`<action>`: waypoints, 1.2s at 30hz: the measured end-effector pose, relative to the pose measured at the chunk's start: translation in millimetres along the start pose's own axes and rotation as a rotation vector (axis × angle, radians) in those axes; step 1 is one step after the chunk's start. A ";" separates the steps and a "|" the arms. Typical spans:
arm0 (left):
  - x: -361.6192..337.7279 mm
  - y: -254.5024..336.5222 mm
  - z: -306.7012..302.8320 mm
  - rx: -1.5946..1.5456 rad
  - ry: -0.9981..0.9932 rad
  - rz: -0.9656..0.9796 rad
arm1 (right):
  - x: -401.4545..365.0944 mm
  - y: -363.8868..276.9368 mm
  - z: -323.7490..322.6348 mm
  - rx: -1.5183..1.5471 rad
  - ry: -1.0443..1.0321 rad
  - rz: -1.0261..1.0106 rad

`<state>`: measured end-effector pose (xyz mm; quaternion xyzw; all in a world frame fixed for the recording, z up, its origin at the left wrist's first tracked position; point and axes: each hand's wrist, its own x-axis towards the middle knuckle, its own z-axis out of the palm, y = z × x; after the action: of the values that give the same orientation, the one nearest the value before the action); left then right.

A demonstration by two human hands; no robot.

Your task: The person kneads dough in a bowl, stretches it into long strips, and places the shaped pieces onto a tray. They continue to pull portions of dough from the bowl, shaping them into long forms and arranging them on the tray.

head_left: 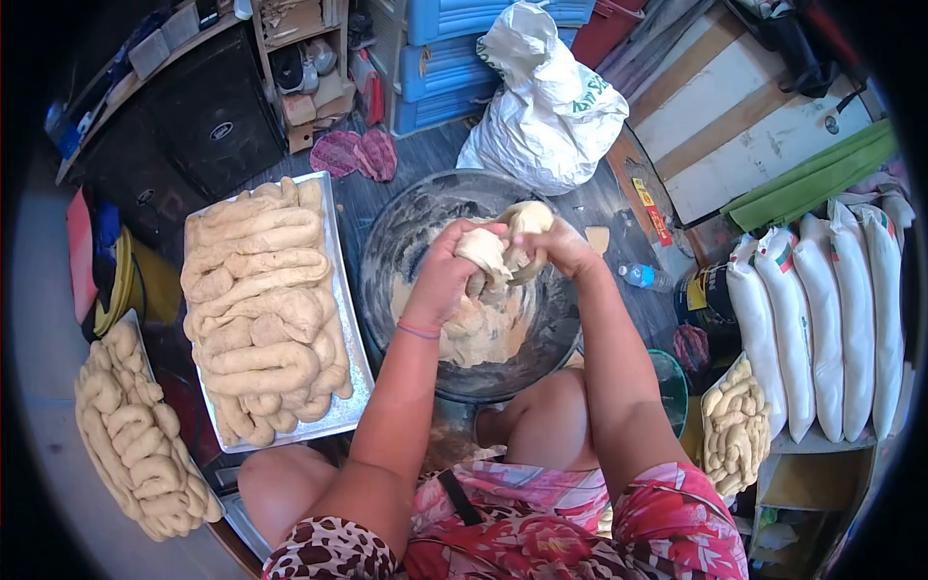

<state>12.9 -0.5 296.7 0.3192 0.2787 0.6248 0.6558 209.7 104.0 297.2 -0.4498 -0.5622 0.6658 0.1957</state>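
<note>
Both hands are over a wide black basin [387,208]. My left hand [443,277] has its fingers wrapped round a pale piece of dough [483,253]. My right hand [564,248] grips another part of pale dough [528,218], close beside the first; whether the two are joined is hard to tell. Crumbly, floury material [483,333] lies in the basin below the hands. To the left, a metal tray [360,372] holds a high pile of long, folded dough strands [256,309].
More dough strands are piled on trays at the far left [145,435] and the right [735,430]. A white sack [556,106] stands behind the basin. A plastic bottle [646,277] and long white bags [797,329] are at the right.
</note>
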 end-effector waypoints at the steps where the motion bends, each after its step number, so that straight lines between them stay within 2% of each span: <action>1: 0.7 4.2 -2.9 0.000 -0.001 0.001 | 7.9 12.8 -8.2 0.060 0.213 0.021; 2: 2.2 8.5 -6.5 0.004 0.015 0.009 | 11.1 22.4 -16.6 0.059 0.213 0.020; 4: 4.9 13.7 -14.2 0.008 0.038 0.019 | 15.1 33.3 -29.9 0.209 0.453 0.049; 6: 6.8 13.6 -22.0 0.448 0.147 0.074 | 15.1 32.3 -30.6 0.263 0.472 0.024; 7: 7.0 11.7 -23.1 0.447 0.150 0.073 | 14.9 32.6 -31.3 0.318 0.497 0.000; 8: 7.0 8.7 -23.0 0.624 0.162 0.046 | 16.0 31.4 -31.9 0.317 0.496 0.003; 9: 6.8 4.9 -23.1 0.802 0.173 0.017 | 18.3 29.2 -33.3 0.142 0.569 -0.071; 10: 6.0 -0.3 -23.8 0.801 0.174 0.014 | 21.5 26.9 -35.2 -0.034 0.637 -0.145; 11: 4.4 -7.0 -24.9 0.969 0.175 0.049 | 24.8 24.0 -38.9 -0.052 0.722 -0.180; 12: 3.2 -14.0 -26.7 1.138 0.174 0.085 | 26.4 23.4 -41.2 -0.051 0.724 -0.178; 14: 5.0 -26.6 -31.9 1.171 0.171 0.130 | 26.3 24.5 -46.4 -0.077 0.827 -0.390; 16: 8.9 -34.3 -38.5 1.225 -0.002 -0.200 | 28.4 46.9 -61.2 -0.137 0.781 -0.340; 18: 7.0 -47.2 -43.1 1.260 -0.078 -0.273 | 24.9 63.5 -67.5 -0.543 0.438 0.112; 20: 7.6 -69.2 -54.9 1.310 -0.160 -0.339 | 20.2 68.7 -65.3 -0.730 0.158 0.410; 21: 5.1 -87.3 -67.4 1.244 -0.204 -0.430 | 23.3 89.1 -67.0 -0.713 0.159 0.403; 22: 2.3 -96.9 -75.5 1.174 -0.240 -0.519 | 34.3 121.7 -75.0 -0.830 0.169 0.278; 23: -2.6 -96.6 -78.0 1.186 -0.235 -0.529 | 40.1 144.7 -77.1 -0.945 0.173 0.153; 24: -9.0 -95.7 -77.9 1.233 -0.136 -0.513 | 37.3 160.4 -75.3 -0.951 0.156 0.139; 25: -16.1 -97.6 -77.3 1.277 -0.045 -0.498 | 35.9 175.8 -74.0 -0.943 0.083 0.216; 26: -21.2 -104.4 -82.6 1.285 -0.056 -0.514 | 37.0 197.3 -77.8 -0.937 0.013 0.293; 28: -25.6 -117.9 -98.4 1.300 0.091 -0.398 | 42.4 262.7 -85.8 -0.967 0.086 0.354; 29: -28.3 -121.7 -98.6 1.307 0.092 -0.404 | 41.5 288.1 -82.9 -1.010 0.150 0.409; 31: -37.5 -131.0 -97.7 1.052 0.338 -0.472 | 20.5 305.3 -55.9 -0.925 0.278 0.514; 32: -42.0 -139.2 -101.5 1.062 0.341 -0.487 | 11.0 280.7 -26.9 -0.904 0.200 0.460; 33: -48.6 -152.2 -108.9 0.723 0.474 -0.567 | 5.5 261.3 7.1 -0.882 0.120 0.410; 34: -57.9 -167.6 -117.8 0.373 0.602 -0.630 | 7.2 282.2 31.5 -0.832 0.087 0.334; 35: -67.5 -187.3 -135.0 0.239 0.609 -0.691 | 8.1 302.6 50.8 -0.825 0.073 0.345; 36: -74.5 -201.9 -143.0 0.236 0.615 -0.695 | 12.8 319.2 67.0 -0.762 -0.032 0.351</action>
<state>28.3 -67.8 47.7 0.0799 0.6190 0.3982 0.6722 226.5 -17.4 -5.3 -0.5688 -0.6859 0.4403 -0.1100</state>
